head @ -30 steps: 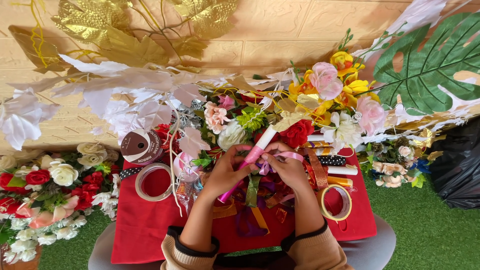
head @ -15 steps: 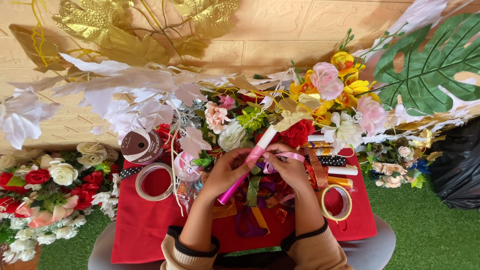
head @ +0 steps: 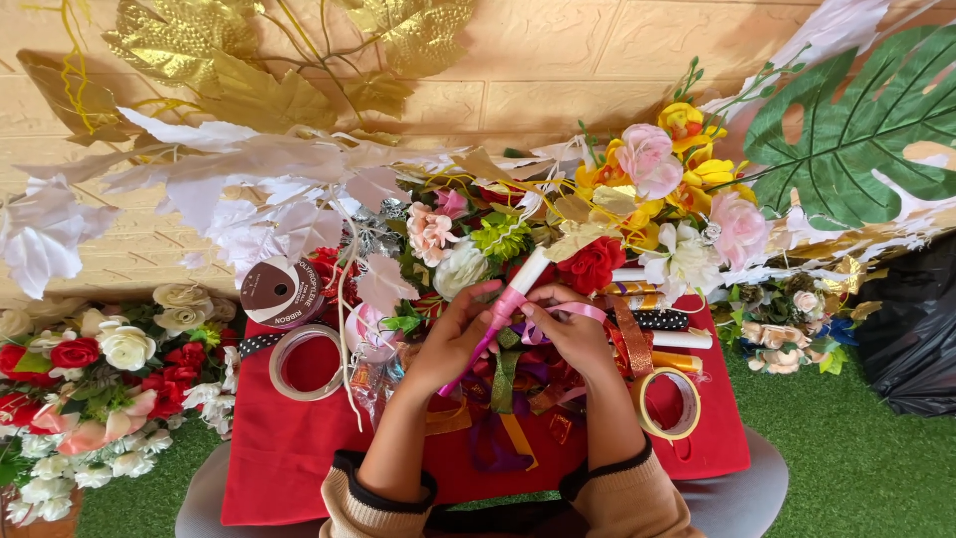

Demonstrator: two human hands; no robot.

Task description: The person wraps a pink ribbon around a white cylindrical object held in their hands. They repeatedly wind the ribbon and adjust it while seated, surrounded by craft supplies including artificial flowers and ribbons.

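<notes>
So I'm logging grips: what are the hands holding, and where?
Both hold a pink-and-white stick: left hand around its middle, right hand beside it, pinching pink ribbon.

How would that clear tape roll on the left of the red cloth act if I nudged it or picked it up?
The clear tape roll lies flat on the red cloth, so a nudge would probably slide it, not roll it. It is a hollow ring, likely light and stiff enough to lift with one finger through it. Set on edge, it would probably roll toward the white flowers.
</notes>
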